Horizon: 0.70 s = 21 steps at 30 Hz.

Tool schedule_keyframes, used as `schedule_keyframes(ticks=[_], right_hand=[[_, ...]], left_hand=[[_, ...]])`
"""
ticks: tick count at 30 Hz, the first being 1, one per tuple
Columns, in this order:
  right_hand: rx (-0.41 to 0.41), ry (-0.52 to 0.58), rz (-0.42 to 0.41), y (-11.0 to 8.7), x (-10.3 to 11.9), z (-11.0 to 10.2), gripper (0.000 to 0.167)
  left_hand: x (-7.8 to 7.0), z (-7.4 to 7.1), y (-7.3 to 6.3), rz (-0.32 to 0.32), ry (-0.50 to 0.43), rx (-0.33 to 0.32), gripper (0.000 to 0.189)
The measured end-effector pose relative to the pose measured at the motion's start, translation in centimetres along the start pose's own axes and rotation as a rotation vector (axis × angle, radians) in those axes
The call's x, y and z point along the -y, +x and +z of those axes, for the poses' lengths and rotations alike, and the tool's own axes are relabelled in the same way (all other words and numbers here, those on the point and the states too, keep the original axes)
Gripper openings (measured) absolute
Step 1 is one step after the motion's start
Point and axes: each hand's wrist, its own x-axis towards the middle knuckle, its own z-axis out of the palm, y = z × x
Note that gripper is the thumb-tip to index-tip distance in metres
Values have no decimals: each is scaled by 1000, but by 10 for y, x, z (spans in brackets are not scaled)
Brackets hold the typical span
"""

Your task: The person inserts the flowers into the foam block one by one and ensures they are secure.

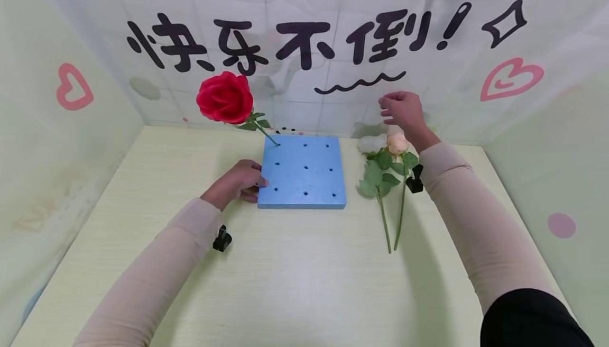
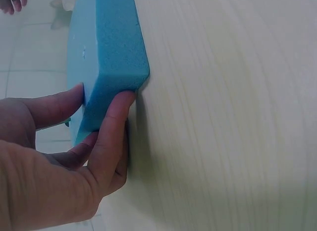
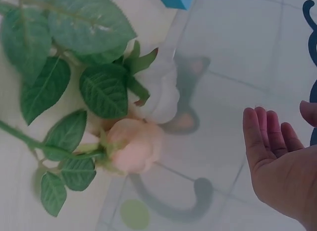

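Observation:
A blue foam block (image 1: 316, 180) with several small holes lies on the table. At its left edge my left hand (image 1: 241, 176) grips it, thumb on the top face and fingers against the side, as the left wrist view shows on the block's blue side (image 2: 121, 47). A red rose (image 1: 224, 98) stands in the block's far left hole, leaning left. My right hand (image 1: 404, 111) is raised and holds nothing, its fingers loosely bent. Below it lie a white rose (image 1: 372, 144) and a pale pink rose (image 1: 397, 144), stems towards me.
The pale table (image 1: 295, 273) meets a white printed backdrop (image 1: 304, 103) with black characters just behind the block. Printed side panels, with a pink heart (image 1: 75, 87) on the left one, stand at both sides.

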Motion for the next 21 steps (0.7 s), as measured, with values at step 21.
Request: schedule_keyframes(ticks=[21], right_hand=[[79,-43,119,-18,-49,-45,51]], left_hand=[[2,-2,7,-11,7,4,58]])
